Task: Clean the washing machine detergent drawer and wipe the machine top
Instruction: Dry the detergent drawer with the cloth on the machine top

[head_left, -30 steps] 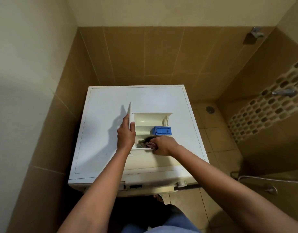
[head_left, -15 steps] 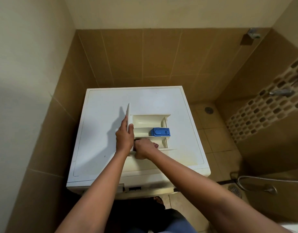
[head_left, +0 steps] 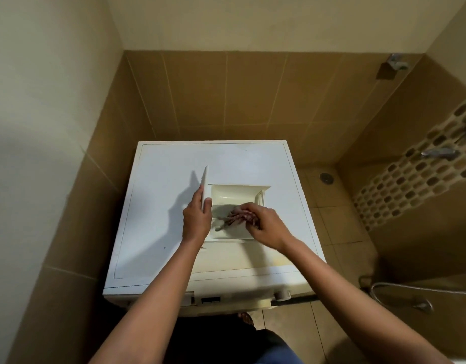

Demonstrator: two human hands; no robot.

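Observation:
A cream detergent drawer [head_left: 237, 191] lies on the white top of the washing machine [head_left: 174, 164], its front panel standing on edge at the left. My left hand [head_left: 196, 219] grips that front panel. My right hand [head_left: 263, 222] holds a crumpled reddish-grey cloth [head_left: 238, 215] down in the drawer's middle compartment. The blue insert of the drawer is hidden behind my right hand.
The machine stands in a corner of brown tiled walls, close on the left and at the back. On the right lie the tiled floor with a drain [head_left: 326, 177], a wall tap [head_left: 439, 152] and a metal hose [head_left: 400, 290].
My right hand has moved with the cloth from the drawer's near compartment to the middle one, covering the blue insert. My left hand has stayed on the front panel.

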